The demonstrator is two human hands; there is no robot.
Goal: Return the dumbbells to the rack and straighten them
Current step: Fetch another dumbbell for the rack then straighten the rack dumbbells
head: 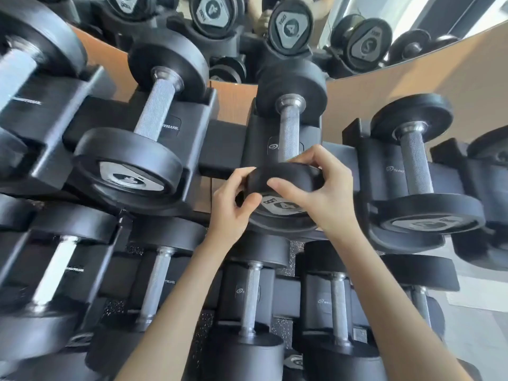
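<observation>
While the left grip (233,200) curls thumb and fingers round the left edge of the near head, the right grip (325,188) clasps the same head from the right and over the top, thumb lying across its face. Both hold the black rubber-headed dumbbell with a knurled steel handle (289,127), whose grey end plate reads 4. It lies in a cradle on the upper tier of the black metal rack (220,145), far head toward the tan wooden panel (412,86). A larger black dumbbell (154,114) sits near on the left and a similar black dumbbell (415,158) on the right, each in its own cradle. More dumbbells (250,295) rest on the lower tier. A mirror (453,20) above the panel reflects the heads.
</observation>
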